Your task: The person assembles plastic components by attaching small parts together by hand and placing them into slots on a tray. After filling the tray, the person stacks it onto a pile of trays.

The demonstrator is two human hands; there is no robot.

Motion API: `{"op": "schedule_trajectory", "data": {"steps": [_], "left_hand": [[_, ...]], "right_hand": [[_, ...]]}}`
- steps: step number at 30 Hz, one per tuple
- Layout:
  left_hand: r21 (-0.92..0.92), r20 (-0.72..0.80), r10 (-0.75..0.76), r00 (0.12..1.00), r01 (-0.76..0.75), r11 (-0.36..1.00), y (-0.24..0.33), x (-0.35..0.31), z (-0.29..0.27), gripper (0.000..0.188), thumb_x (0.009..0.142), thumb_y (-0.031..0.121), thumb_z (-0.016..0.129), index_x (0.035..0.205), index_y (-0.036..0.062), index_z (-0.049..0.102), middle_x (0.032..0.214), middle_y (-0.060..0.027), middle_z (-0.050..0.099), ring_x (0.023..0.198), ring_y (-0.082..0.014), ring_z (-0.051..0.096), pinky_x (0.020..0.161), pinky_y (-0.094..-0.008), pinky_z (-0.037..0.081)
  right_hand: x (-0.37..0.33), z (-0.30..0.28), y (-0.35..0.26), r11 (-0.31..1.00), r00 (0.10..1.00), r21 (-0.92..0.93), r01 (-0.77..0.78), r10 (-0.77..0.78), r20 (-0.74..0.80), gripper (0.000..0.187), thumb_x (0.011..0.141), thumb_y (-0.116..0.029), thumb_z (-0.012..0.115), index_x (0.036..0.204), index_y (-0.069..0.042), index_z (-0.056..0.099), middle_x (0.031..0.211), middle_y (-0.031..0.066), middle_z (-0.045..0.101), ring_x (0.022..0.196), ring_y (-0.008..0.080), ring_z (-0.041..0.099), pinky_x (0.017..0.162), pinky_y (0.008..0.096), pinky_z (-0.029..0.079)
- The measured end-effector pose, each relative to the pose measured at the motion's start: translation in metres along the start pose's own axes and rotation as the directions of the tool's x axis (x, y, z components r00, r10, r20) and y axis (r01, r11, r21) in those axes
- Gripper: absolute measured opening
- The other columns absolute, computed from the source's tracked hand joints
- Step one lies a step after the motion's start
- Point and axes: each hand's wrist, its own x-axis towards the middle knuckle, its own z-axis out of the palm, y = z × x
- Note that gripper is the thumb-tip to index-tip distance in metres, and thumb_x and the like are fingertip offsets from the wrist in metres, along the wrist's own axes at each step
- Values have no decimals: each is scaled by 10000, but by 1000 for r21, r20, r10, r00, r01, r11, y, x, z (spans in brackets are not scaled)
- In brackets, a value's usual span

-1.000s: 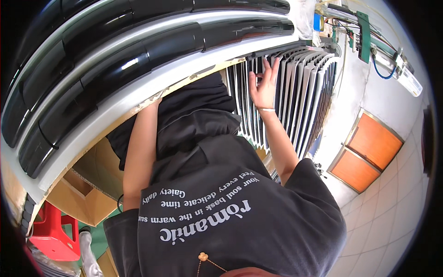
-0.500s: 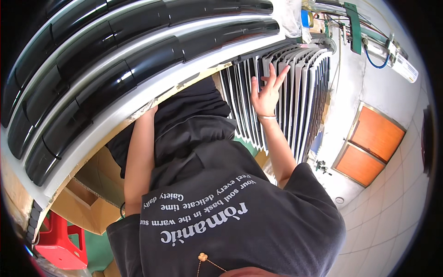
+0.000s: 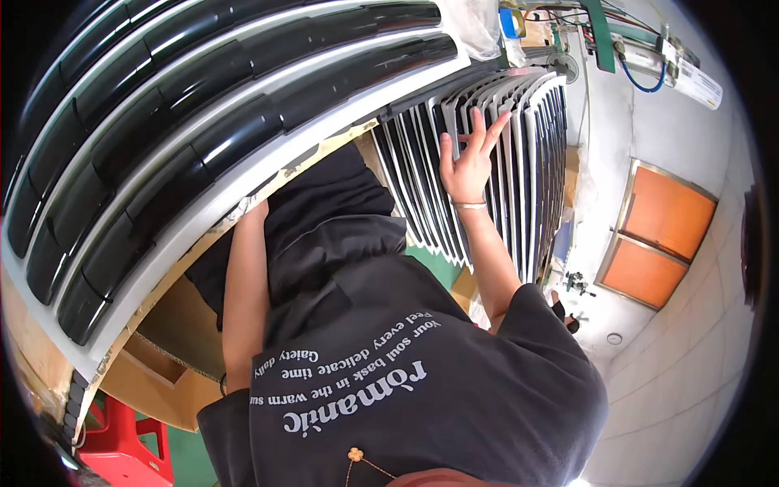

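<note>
Fingers spread, my right hand point(image 3: 466, 172) is raised in front of a row of thin white-edged dark panels point(image 3: 531, 183) that stand side by side on the right. Whether the fingertips touch the panels, I cannot tell. My left forearm point(image 3: 247, 284) reaches up to the bench edge point(image 3: 284, 174), and the left hand is almost wholly hidden under or behind that edge. Across the bench lies a light grey sheet point(image 3: 93, 349) carrying curved rows of glossy black pieces point(image 3: 243, 142).
Below the bench stand an open cardboard box point(image 3: 174, 398) and a red plastic stool point(image 3: 122, 450). Pneumatic gear with a white cylinder point(image 3: 696, 85) is at the upper right. Clear plastic film point(image 3: 477, 28) lies at the bench's far end. An orange-panelled door point(image 3: 665, 211) is on the right.
The view has turned slightly, so the bench and panels sit a little differently in the picture. Both hands keep nearly the same pose, the right one still spread.
</note>
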Motion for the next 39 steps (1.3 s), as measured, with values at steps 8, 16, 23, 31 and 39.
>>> {"op": "schedule_trajectory", "data": {"steps": [8,16,23,31,39], "left_hand": [[105,48,46,998,-51,993,5,9,-11,299,899,236,531,1146,67,534,957,-30,582,823,-120,526,695,-273,417],[701,503,695,514,-713,21,77,-54,47,269,898,224,488,1006,4,597,976,-184,627,909,-318,601,795,-397,451],[396,914,68,400,-916,68,186,-216,81,63,801,79,562,815,23,586,737,-139,572,691,-319,569,605,-395,465],[554,817,471,333,-680,-479,395,-249,190,154,824,102,558,931,-5,588,822,-161,584,791,-332,564,720,-374,449],[635,678,439,590,-168,-754,506,-68,147,443,916,408,415,1097,35,573,1110,-171,565,1069,-343,507,884,-429,406]], "right_hand": [[9,-10,-12,997,993,16,74,-72,-96,644,798,-126,638,1347,-38,315,1439,316,77,776,217,616,575,262,509],[22,-43,-36,872,968,489,28,100,-232,480,783,44,583,1230,-15,418,1332,195,363,705,116,556,573,196,451],[34,-51,-102,-386,691,598,-703,-173,701,355,924,-234,515,1188,3,495,1003,133,626,734,150,629,638,235,516],[42,-53,-95,-426,654,533,-731,-213,726,269,907,-236,540,1080,-30,522,1016,123,629,784,185,650,665,260,518],[66,-59,-116,-431,598,439,-789,-372,710,362,888,-233,554,1139,15,472,1070,137,584,902,213,629,744,295,503]]}}
